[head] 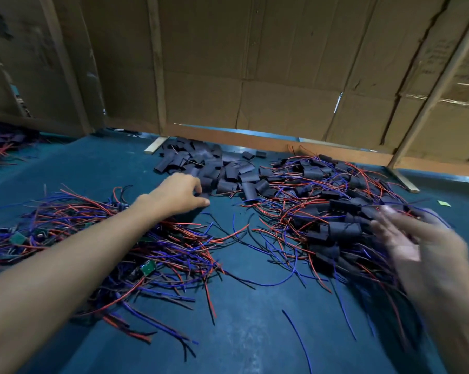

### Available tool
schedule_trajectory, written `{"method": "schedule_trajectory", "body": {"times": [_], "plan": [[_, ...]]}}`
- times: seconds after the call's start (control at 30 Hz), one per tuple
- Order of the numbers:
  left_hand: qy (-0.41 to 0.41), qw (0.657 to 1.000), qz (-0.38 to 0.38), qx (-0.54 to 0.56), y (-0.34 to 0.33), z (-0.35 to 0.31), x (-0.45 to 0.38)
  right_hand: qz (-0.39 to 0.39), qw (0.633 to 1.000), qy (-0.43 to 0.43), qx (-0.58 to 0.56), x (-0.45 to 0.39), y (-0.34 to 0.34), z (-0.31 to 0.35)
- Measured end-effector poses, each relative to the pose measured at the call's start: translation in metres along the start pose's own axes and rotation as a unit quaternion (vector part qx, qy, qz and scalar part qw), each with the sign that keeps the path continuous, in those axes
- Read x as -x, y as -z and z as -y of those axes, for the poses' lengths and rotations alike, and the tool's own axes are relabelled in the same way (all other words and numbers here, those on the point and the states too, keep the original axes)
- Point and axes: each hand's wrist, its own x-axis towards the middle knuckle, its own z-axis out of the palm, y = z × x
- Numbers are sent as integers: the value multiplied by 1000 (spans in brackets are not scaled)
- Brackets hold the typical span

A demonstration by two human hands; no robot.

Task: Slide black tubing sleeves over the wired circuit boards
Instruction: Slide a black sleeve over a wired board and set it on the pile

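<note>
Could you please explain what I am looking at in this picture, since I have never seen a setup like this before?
There is no machine here: the single picture comes from a camera worn on a person's head, looking down at their own two bare hands. On the blue work surface lie three heaps: unsleeved wired circuit boards at left, loose black tubing sleeves at the back, and sleeved boards at right. The left hand reaches to the loose sleeves and seems to pinch one. The right hand is motion-blurred over the sleeved heap; its grip is unclear.

Blue tabletop (244, 333) carries: bare wired boards (98, 238) left, loose black sleeves (211, 166) far centre, sleeved boards (330, 211) right.
</note>
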Motion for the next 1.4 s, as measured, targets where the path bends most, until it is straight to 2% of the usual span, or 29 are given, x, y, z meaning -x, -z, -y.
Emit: {"method": "schedule_trajectory", "body": {"times": [0.07, 0.13, 0.23, 0.3, 0.37, 0.4, 0.43, 0.47, 0.5, 0.53, 0.57, 0.6, 0.63, 0.73, 0.77, 0.83, 0.87, 0.93, 1.0, 1.07, 1.13, 1.17, 1.3, 1.4], "plan": [[16, 999, -21, 44, -2, -1, -1, -15, 999, 37, 16, 1, 3, 4], [20, 999, -19, 36, 3, -7, -2, -65, 987, 104, 107, -1, 6, -1], [-1, 999, -46, -18, 8, -15, 2, -115, 937, 193, 267, 0, 9, -13], [-30, 996, -80, -22, 16, -25, 12, -154, 864, 263, 401, 2, 15, -15], [-76, 984, -130, 92, 26, -41, 29, -163, 743, 427, 489, 8, 25, -16], [-106, 965, -156, 182, 31, -53, 42, -117, 701, 515, 480, 17, 21, -17], [-137, 937, -174, 271, 33, -66, 56, -24, 689, 571, 446, 27, 16, -23], [-165, 907, -178, 345, 34, -80, 72, 62, 713, 572, 400, 38, 4, -29], [-188, 880, -166, 404, 32, -94, 88, 135, 776, 501, 358, 50, -10, -35], [-212, 858, -144, 445, 26, -108, 103, 187, 850, 377, 317, 59, -23, -43], [-236, 842, -127, 468, 19, -120, 117, 216, 905, 248, 268, 68, -33, -49], [-254, 834, -118, 475, 10, -129, 129, 224, 934, 158, 228, 72, -38, -54], [-259, 831, -116, 478, 1, -135, 137, 218, 947, 117, 206, 72, -39, -59], [-226, 837, -114, 486, -10, -135, 146, 237, 947, 104, 189, 69, -34, -63], [-238, 856, -119, 444, -7, -132, 143, 247, 946, 95, 187, 68, -33, -65], [-288, 902, -139, 289, 6, -120, 132, 248, 948, 74, 184, 64, -30, -68], [-287, 922, -140, 219, 14, -110, 125, 238, 951, 69, 185, 61, -29, -69], [-208, 965, -109, 117, 33, -81, 104, 208, 956, 56, 199, 54, -26, -67], [-61, 996, -44, -40, 50, -44, 80, 197, 957, 44, 210, 48, -23, -66], [44, 983, 60, -165, 63, -14, 66, 190, 959, 25, 207, 45, -21, -69], [44, 965, 154, -207, 66, 6, 59, 191, 962, 11, 197, 45, -22, -72], [27, 964, 167, -204, 68, 13, 58, 194, 962, 6, 195, 45, -23, -74], [-19, 980, 140, -139, 78, 32, 59, 218, 953, 8, 213, 48, -25, -79], [-57, 981, 116, -144, 78, 32, 58, 224, 948, 21, 225, 50, -25, -79]]}}
